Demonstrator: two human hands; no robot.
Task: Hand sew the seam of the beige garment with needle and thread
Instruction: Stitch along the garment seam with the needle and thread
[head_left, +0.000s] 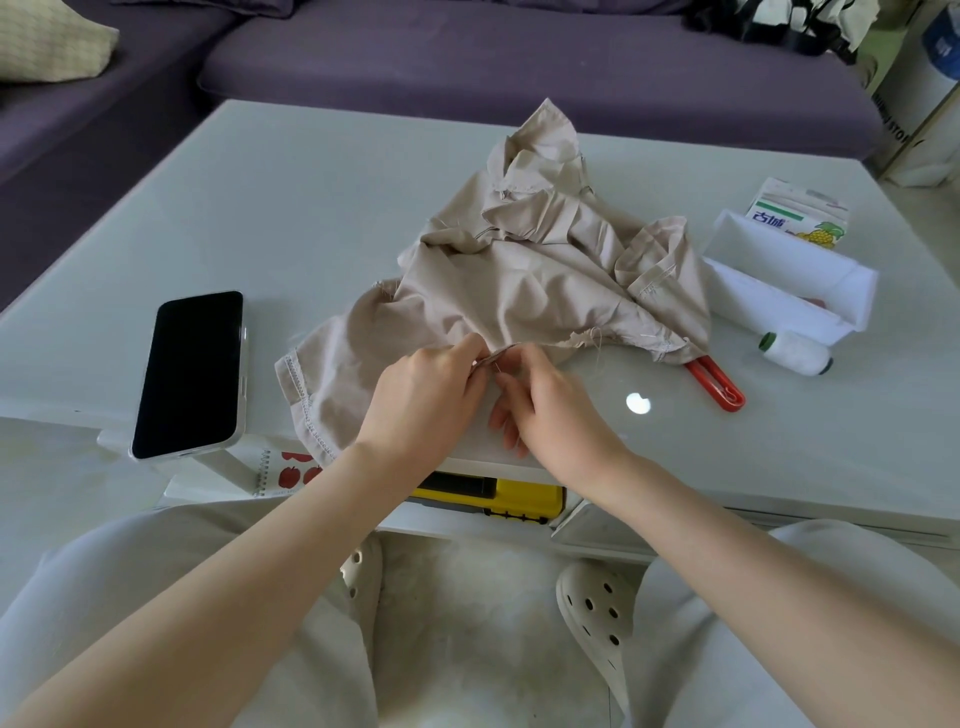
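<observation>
The beige garment (530, 280) is matt woven cloth, creased, with frayed raw edges and stitched hems. The table (311, 208) has a smooth, glossy pale top that mirrors a light. At the left, the phone (192, 374) has a glossy black screen in a smooth white shell. At the right lie a glossy red plastic handle (719, 387) and a spool of white thread (797, 353). The far sofa (519, 67) is matt purple cloth.

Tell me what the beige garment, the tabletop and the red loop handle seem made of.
Beige garment: thin woven cloth, likely cotton, matte; it creases sharply and frays at raw edges. Tabletop: glass or glossy lacquer, pale; it mirrors a bright spot. Red handle: smooth plastic, probably; uniform colour, slight sheen.
</observation>
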